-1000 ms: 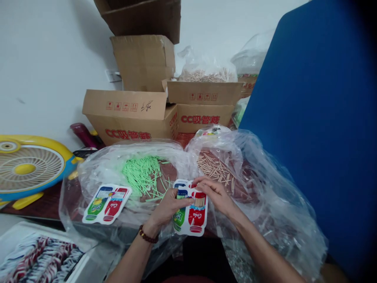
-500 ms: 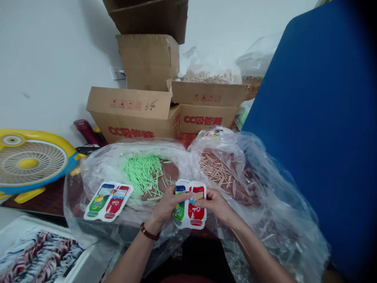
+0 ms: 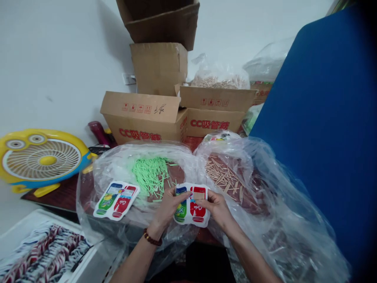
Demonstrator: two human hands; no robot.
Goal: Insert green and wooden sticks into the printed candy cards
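A printed candy packet (image 3: 198, 216), shaped like two jars side by side, is held upright over the table's near edge. Its green Sprite half is on the left and its red Cola half on the right, with thin brown sticks across the top of the red half. My left hand (image 3: 170, 204) grips its left side, thumb over the front. On the right side, my right hand (image 3: 217, 208) pinches it, thumb near the brown sticks. Behind lie a pile of green sticks (image 3: 150, 175) and a pile of brown sticks (image 3: 222, 175). A second packet (image 3: 116, 200) lies to the left.
Clear plastic bags (image 3: 282, 212) spread around both piles. Cardboard boxes (image 3: 141, 120) stand at the back against the wall. At the left are a yellow and blue fan (image 3: 44, 159) and a white foam box (image 3: 38, 216) of stacked packets. A blue panel (image 3: 321, 118) rises at the right.
The view has shifted slightly, so the scene sits further right. Both hands keep hold of the same packet, which is tilted a little differently; the piles look the same.
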